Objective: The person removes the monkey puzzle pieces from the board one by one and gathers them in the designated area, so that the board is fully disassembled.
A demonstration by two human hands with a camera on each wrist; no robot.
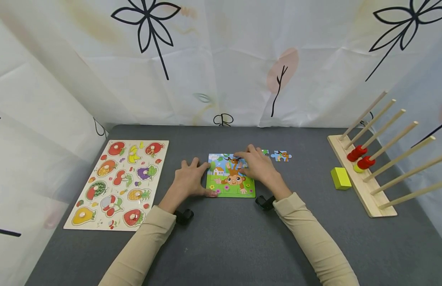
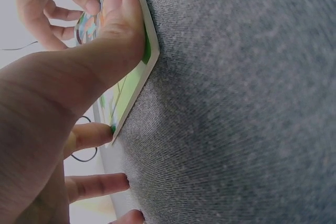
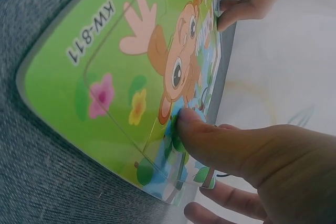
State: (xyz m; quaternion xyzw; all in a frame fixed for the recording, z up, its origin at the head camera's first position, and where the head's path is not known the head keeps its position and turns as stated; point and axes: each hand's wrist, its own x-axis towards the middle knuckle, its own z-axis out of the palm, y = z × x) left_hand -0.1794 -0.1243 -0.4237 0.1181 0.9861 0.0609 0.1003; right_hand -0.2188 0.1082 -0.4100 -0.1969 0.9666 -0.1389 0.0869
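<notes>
A jigsaw puzzle (image 1: 229, 188) with a monkey picture in a green-edged tray lies on the table. My left hand (image 1: 188, 178) is spread along its left side. Its thumb (image 2: 123, 19) rests on the near left corner, the index finger (image 2: 92, 136) touches the left edge, and the other fingers are on the table. Over the puzzle's far right part, my right hand (image 1: 258, 165) holds a blue-and-green puzzle piece (image 3: 176, 142) with the thumb on top. The fingers beneath are partly hidden. Behind that hand lie a loose monkey piece (image 1: 280, 156) and a partly covered piece (image 1: 265, 151).
A fruit peg board (image 1: 111, 190) lies on the left. To the right stands a wooden rack (image 1: 367, 190) with slanting rods, several of them bare, and red and yellow beads (image 1: 360, 159). A yellow block (image 1: 340, 178) sits beside it. A patterned curtain (image 1: 224, 63) hangs behind the table.
</notes>
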